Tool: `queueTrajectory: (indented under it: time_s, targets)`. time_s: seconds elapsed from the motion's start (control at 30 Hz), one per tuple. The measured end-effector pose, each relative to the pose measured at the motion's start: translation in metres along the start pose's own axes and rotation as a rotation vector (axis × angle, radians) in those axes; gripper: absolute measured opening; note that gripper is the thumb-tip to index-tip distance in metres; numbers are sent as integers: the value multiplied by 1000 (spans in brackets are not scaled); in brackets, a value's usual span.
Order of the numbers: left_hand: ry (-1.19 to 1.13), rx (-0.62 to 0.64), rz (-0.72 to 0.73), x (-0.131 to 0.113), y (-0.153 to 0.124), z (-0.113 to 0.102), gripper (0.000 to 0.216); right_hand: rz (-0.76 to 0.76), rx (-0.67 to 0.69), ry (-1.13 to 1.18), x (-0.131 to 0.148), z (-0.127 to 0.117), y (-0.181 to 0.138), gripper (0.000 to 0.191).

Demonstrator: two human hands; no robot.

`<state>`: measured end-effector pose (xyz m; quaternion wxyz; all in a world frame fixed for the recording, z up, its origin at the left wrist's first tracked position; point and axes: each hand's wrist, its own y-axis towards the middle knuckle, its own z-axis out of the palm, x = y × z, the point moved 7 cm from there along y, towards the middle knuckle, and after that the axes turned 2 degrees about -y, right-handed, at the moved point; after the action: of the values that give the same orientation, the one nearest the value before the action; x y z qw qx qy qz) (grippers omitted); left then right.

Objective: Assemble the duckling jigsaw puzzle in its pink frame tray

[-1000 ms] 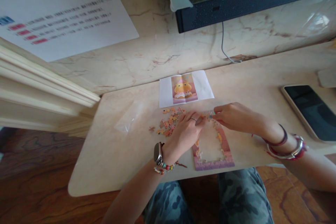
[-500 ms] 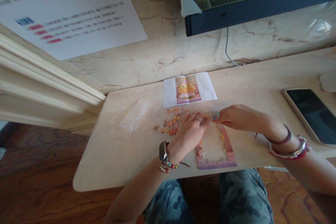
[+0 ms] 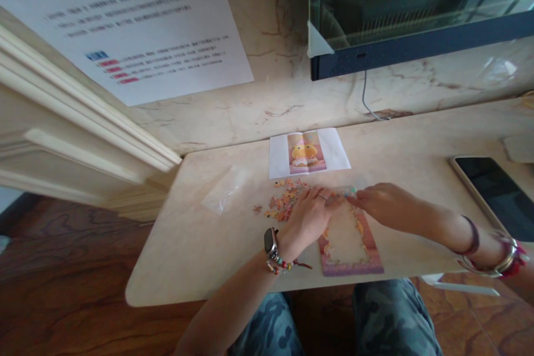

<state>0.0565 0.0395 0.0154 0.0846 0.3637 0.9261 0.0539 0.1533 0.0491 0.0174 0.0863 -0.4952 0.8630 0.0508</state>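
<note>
A partly assembled jigsaw puzzle (image 3: 352,270) lies near the table's front edge, its pink and purple border joined around a bare middle. My left hand (image 3: 311,212) rests over its upper left part, palm down, with fingers stretched toward the top border. At the upper right corner is my right hand (image 3: 380,204), fingers curled and pressed together against the border. Whatever they hold, if anything, is hidden. Loose puzzle pieces (image 3: 287,196) are heaped just left of my left fingers. Behind them lies a paper sheet with a printed picture (image 3: 306,153) of a yellow figure.
A clear plastic bag (image 3: 225,192) lies left of the pieces. On the right is a phone (image 3: 496,189). A dark screen (image 3: 417,16) with a hanging cable (image 3: 365,97) is above the table (image 3: 179,245), and a printed notice (image 3: 167,28) is on the wall.
The view has tilted up, so everything sits lower and slightly to the right. My left fingers lie flatter, and my right hand remains at the puzzle's upper right corner.
</note>
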Motion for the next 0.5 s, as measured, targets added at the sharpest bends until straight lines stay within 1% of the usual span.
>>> queueTrajectory:
  time_s: [0.1,0.17,0.23,0.4,0.5]
  targets:
    - [-9,-6,-15,-1,0,1,35,-44,-69,-83,12,4,0,24]
    - [-9,-17,-28,-2,1,2,32,-74,-84,-77,12,7,-1,24]
    - [-11,-29,-44,-2,2,3,29,-73,-76,9,5,8,-2,24]
    - [-75,-59,-63,2,3,4,25,30,-63,384,-23,7,-7,31]
    - [-112,-96,-77,9,6,4,24,89,-98,460,-39,3,-6,31]
